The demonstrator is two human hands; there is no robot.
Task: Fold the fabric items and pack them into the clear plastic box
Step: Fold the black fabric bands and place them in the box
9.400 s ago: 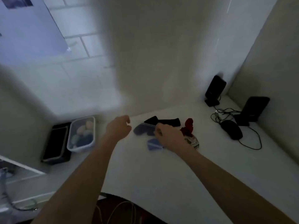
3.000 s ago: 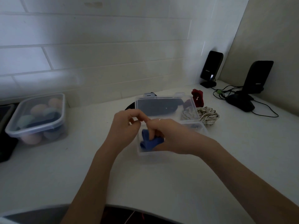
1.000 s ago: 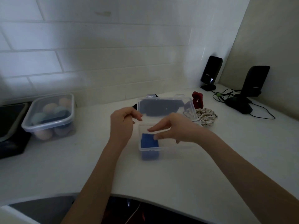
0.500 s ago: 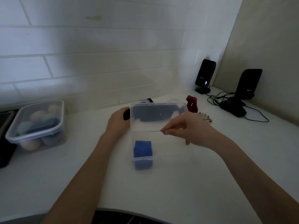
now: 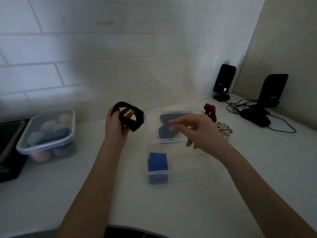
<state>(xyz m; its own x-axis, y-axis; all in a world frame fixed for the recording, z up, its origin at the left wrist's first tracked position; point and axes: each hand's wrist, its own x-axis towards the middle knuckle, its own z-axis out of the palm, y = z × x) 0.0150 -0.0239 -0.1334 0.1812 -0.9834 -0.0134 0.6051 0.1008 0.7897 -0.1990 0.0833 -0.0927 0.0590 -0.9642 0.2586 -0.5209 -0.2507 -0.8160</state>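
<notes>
The left hand now holds a black fabric band up above the bench, its fingers curled round one side of the loop; half a second ago that hand was only reaching behind the box's raised lid, so the band has just been lifted from there. The right hand has drawn back slightly from the lid and hovers over the clear plastic box with fingers loosely spread and holding nothing. The box sits open on the bench between the forearms, and a folded blue cloth lies in its left end, where it was placed a second ago. A dark blue piece shows through the lid, apparently lying behind it, though this cannot be told for sure. A red fabric item and a striped pale one wait on the bench just right of the box. So one item looks packed and a second is in hand; the likely next step is for the free right hand to meet the band and fold it. Being a soft loop, it may spring open unless pressed down beside the blue cloth.
</notes>
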